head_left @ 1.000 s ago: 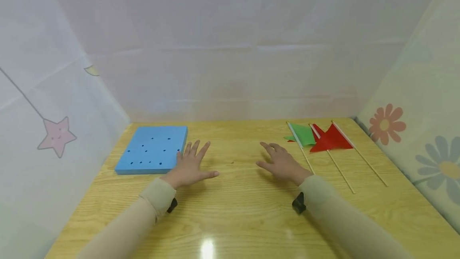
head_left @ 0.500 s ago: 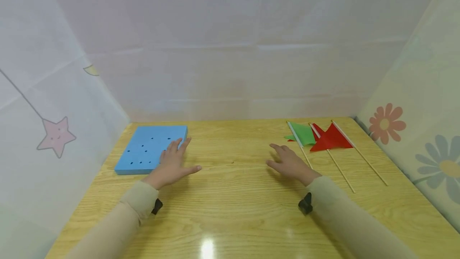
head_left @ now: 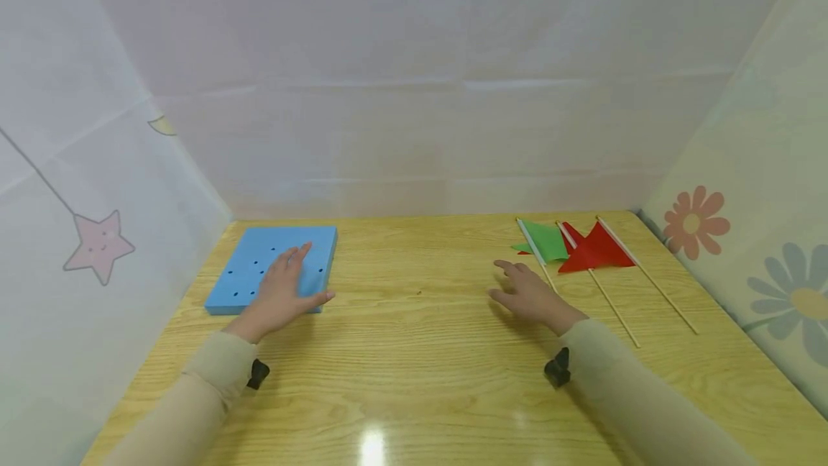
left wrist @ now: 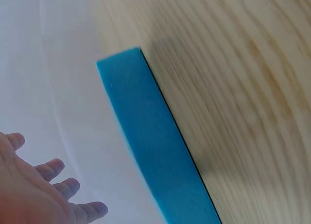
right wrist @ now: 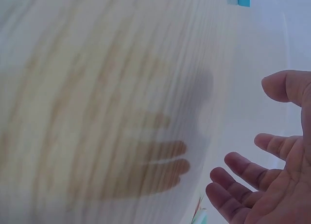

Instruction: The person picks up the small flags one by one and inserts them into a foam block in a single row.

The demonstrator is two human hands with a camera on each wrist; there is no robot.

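A flat blue board (head_left: 291, 234) with several small dark holes lies at the left of the table. Over its front right part hovers my left hand (head_left: 278, 297), fingers spread and thumb out to the right, hiding some holes. In the left wrist view the side of the blue board (left wrist: 150, 131) shows, with the fingers above it. My right hand (head_left: 533, 299) is in the air left of the flags, fingers loosely bent, palm empty. Beside it lie a green flag (head_left: 546, 241) and a red flag (head_left: 598, 249) on thin wooden sticks, with another red flag (head_left: 569, 234) partly covered between them.
The wooden table (head_left: 414, 351) ends at a pale cloth wall (head_left: 401, 128) behind. Printed cloth walls stand along the left and right sides. Dark wrist devices sit below both cuffs. The flag sticks point toward the front right.
My left hand has moved left, from the board's right edge to over the board. My right hand has shifted slightly right, toward the flags. The board and flags have stayed put.
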